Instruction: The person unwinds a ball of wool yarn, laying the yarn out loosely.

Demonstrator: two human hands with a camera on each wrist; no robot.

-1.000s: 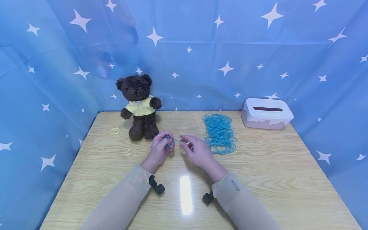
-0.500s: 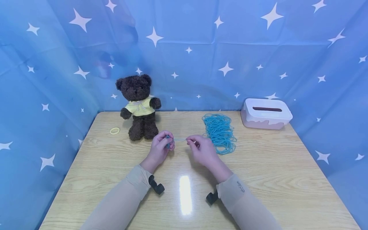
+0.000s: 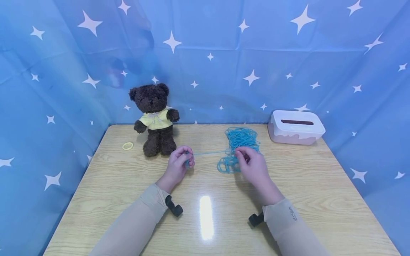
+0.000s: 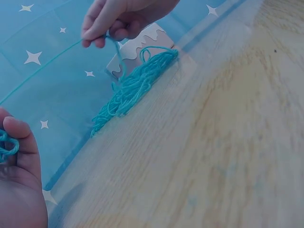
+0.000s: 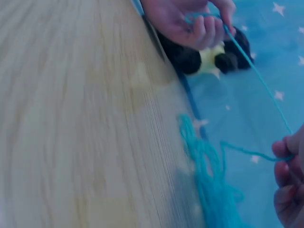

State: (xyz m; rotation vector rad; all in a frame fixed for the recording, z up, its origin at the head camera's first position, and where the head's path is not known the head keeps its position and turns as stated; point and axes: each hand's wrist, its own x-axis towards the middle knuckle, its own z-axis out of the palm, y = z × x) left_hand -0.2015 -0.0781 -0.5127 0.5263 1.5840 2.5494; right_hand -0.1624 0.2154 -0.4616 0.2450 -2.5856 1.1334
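My left hand (image 3: 180, 160) curls its fingers round a small bundle of turquoise yarn (image 4: 5, 146), which shows between thumb and fingers in the left wrist view. From it a single strand (image 3: 209, 153) runs taut across to my right hand (image 3: 255, 166), whose thumb and index finger pinch it. Beyond that pinch the strand drops to a loose heap of turquoise yarn (image 3: 242, 138) on the table. Part of the heap lies hidden behind my right hand in the head view; looser loops stick out at its near left side.
A dark brown teddy bear (image 3: 160, 137) in a yellow top stands behind my left hand. Left of it lies a pale yellow ring (image 3: 127, 146). A white and pink tissue box (image 3: 297, 127) sits at the table's back right, before a blue star-patterned curtain (image 3: 205, 78).
My right hand has moved right, away from the left hand, drawing the strand longer until it overlaps the heap. Loops at the heap's near end have shifted left. My left hand has stayed put.
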